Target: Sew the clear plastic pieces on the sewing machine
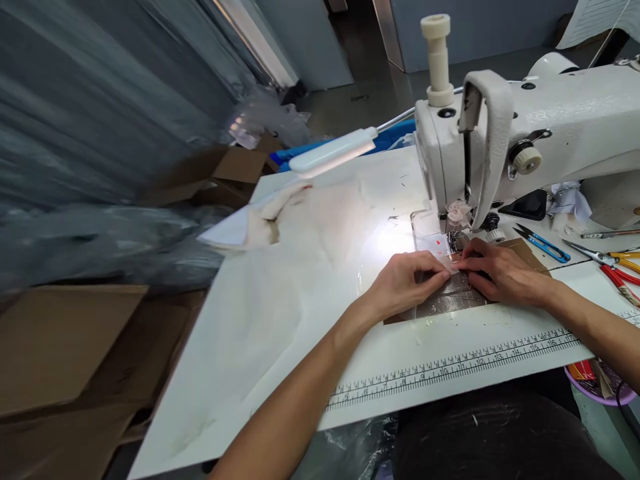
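A small piece of pale pink fabric lies just in front of the needle area of a white sewing machine. My left hand pinches its left side between thumb and fingers. From the right, my right hand holds the same fabric with closed fingertips. Both hands rest over a brown and clear plate on the white table. The fabric is small and partly covered by the fingers. A pink fabric flower sits by the presser foot.
Blue thread snips, scissors with red handles and a yellow-handled tool lie right of my right hand. A lamp extends over the table. A printed ruler runs along the front edge. Cardboard boxes stand at left.
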The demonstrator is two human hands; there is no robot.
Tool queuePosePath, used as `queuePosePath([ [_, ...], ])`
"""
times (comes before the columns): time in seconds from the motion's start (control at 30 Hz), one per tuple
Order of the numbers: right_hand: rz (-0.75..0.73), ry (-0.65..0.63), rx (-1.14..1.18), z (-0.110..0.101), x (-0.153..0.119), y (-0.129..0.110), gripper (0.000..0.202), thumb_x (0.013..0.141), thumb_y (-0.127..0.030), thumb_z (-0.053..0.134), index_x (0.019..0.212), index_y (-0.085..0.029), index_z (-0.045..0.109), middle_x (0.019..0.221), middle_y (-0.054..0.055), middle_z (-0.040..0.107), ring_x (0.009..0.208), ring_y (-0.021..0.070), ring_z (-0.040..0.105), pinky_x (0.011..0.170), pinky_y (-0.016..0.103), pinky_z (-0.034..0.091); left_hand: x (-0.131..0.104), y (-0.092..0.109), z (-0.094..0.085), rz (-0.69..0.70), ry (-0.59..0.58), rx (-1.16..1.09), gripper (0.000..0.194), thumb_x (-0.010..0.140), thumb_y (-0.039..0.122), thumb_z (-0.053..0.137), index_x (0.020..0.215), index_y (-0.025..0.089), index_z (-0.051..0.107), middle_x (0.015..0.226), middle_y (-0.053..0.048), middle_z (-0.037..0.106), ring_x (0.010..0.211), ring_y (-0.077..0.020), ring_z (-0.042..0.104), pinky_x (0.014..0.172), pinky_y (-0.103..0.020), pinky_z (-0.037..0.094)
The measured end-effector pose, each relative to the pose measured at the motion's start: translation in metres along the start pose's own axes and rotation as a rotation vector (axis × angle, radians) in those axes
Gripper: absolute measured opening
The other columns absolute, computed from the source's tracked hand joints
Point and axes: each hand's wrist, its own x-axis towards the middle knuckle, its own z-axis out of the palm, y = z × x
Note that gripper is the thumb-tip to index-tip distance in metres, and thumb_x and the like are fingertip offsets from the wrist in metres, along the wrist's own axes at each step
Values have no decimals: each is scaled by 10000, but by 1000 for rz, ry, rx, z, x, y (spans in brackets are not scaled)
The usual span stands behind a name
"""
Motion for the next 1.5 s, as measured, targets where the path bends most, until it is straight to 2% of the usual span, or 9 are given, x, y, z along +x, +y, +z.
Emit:
queuePosePath([
  [0.1,-20,24,0,2,0,2,350,905,-193,450,1143,-203,706,1064,110,632,959,230,622,845,395,544,1,3,1,-86,31,-32,144,893,233,597,815,189,710,785,-7,722,686,-99,644,580,-225,516],
  [0.17,-28,33,2,3,0,4,346,909,-200,448,1139,-200,706,1058,111,629,957,229,623,844,394,544,-1,3,5,-38,51,54,145,896,223,592,807,192,703,777,0,720,684,-102,641,586,-235,505],
  [0.37,-15,31,32,4,0,5,359,923,-202,443,1180,-189,693,1098,118,623,991,221,614,890,389,524,-8,-3,15,466,146,635,160,939,161,537,841,195,659,826,17,730,699,-119,639,792,-363,471],
  [0.5,-18,15,57,2,1,6,360,916,-192,468,1208,-190,679,1120,111,624,990,206,608,884,365,516,-7,-4,15,589,185,748,126,939,128,532,878,176,631,834,6,724,672,-119,615,832,-368,466],
  [0.73,-21,-5,66,0,1,4,342,919,-173,474,1187,-222,682,1117,96,627,980,200,606,865,365,525,-6,-1,15,624,217,784,93,924,103,548,887,166,606,873,-20,723,688,-139,595,741,-333,476],
  [1.0,-4,-16,94,-2,1,2,359,930,-188,454,1224,-188,660,1132,116,633,1009,213,611,888,376,521,-7,-2,14,616,162,757,66,915,111,568,929,160,610,913,-32,726,705,-141,610,692,-324,489],
  [1.13,24,30,116,-10,1,3,357,917,-185,448,1182,-148,684,1002,109,659,876,193,632,788,321,524,-7,-2,12,608,123,770,89,908,112,565,942,169,625,931,-39,726,725,-149,620,700,-342,503],
  [1.23,23,17,86,-15,1,3,350,902,-167,452,1142,-166,707,919,85,666,781,173,625,745,300,516,-8,-2,12,599,109,761,107,915,118,551,938,178,637,931,-41,725,724,-152,621,675,-339,505],
  [1.5,-112,-90,65,-17,-3,0,355,899,-149,475,1165,-198,705,1071,94,652,954,188,622,877,338,527,-8,-2,14,553,113,753,151,942,147,529,876,185,659,914,-28,728,721,-143,625,665,-319,494],
])
